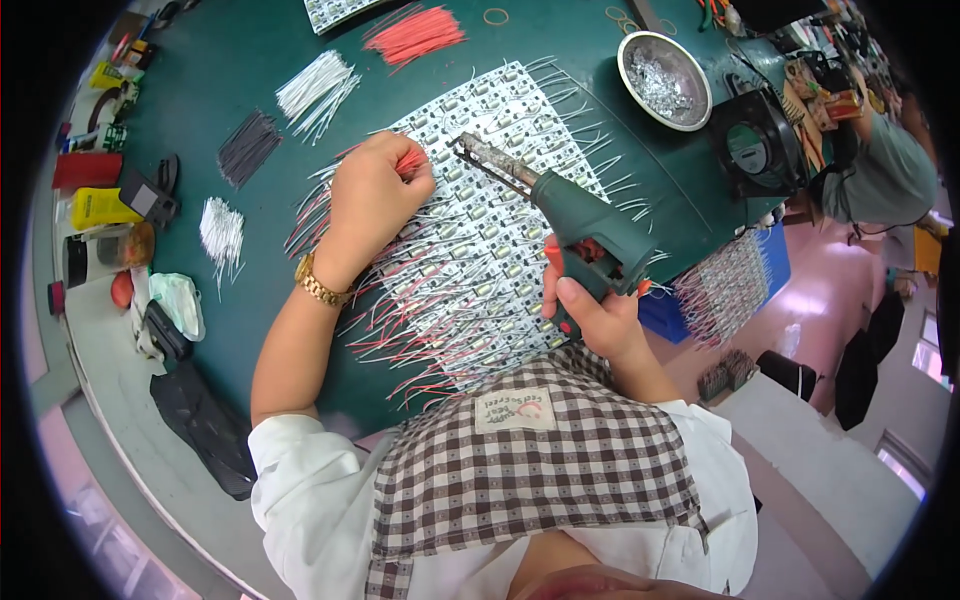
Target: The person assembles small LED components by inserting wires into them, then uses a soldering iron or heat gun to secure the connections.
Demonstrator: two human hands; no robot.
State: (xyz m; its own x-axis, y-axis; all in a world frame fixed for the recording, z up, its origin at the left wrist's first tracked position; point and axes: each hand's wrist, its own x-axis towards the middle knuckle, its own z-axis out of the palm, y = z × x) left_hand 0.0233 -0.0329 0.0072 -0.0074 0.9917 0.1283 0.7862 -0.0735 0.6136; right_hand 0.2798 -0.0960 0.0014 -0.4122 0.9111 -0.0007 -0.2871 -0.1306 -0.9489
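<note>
A white panel of small circuit boards (515, 105) lies on the green table before me, with red and white wires sticking out along its left side and white wires along its right. My left hand (372, 195) is closed in a pinch over the panel's upper left edge, holding red wires (410, 160). My right hand (603, 325) grips the handle of a dark green soldering gun (595, 220). Its metal tip points up and left over the panel, close to the left hand's fingers. Whether the tip touches a board, I cannot tell.
Bundles of red wires (415, 38), white wires (318, 88), black wires (248, 148) and short white wires (221, 235) lie at left. A metal pan (625, 75) with silvery scraps and a black fan (755, 145) stand at right. Beyond is a co-worker's sleeve (880, 175).
</note>
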